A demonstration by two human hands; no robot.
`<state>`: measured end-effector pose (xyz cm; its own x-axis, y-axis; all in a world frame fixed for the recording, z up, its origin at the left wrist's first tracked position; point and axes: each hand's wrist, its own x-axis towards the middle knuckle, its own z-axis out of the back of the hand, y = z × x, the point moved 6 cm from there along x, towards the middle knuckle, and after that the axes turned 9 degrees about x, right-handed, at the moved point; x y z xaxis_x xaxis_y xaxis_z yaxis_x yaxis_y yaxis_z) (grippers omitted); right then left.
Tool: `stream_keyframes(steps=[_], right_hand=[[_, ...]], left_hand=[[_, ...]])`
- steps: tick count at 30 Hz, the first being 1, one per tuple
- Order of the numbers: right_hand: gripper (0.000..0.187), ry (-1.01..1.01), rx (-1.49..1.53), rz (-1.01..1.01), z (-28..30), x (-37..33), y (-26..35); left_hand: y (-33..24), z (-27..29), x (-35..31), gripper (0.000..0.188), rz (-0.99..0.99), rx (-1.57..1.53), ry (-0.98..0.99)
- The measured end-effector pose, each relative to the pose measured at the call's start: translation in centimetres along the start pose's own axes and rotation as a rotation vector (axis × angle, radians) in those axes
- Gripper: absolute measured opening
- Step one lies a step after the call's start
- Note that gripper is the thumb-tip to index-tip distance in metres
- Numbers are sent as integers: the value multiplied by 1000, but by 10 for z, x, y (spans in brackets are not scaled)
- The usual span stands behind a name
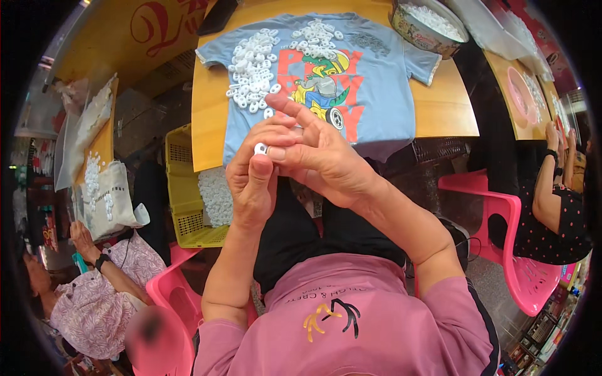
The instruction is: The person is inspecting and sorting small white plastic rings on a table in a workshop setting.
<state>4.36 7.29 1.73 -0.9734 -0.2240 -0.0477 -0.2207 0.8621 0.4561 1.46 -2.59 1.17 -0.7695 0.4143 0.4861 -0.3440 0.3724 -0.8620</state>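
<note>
Both my hands meet over the near edge of a blue printed T-shirt [382, 100] spread on the table. Between their fingertips is a small white plastic piece [260, 148] with a dark hole. My left hand [248, 175] pinches it with thumb and fingers. Thumb and forefinger of my right hand [326, 156] press at its right side, other fingers partly stretched out; any second small part there is hidden. Beyond my hands, a long heap of similar white pieces [251, 69] lies on the shirt, with another heap [316, 37] farther back and a scatter of small dark grey parts [367, 42].
The wooden table [445, 113] extends beneath the shirt. A round tub [429, 28] of white pieces stands far right, a dark phone-like object [217, 15] far left. A yellow crate [182, 194] and a bag of white pieces [216, 197] sit left. Co-workers sit on pink chairs [514, 250] either side.
</note>
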Motion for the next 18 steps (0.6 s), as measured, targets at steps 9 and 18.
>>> stream_keyframes(steps=[9,18], right_hand=[[64,53,-246,-19,-3,7,-23],[15,-247,-1405,624,56,25,94]], left_hand=[[-16,31,-23,40,108,-5,-85],[-25,166,-100,35,501,566,-247]])
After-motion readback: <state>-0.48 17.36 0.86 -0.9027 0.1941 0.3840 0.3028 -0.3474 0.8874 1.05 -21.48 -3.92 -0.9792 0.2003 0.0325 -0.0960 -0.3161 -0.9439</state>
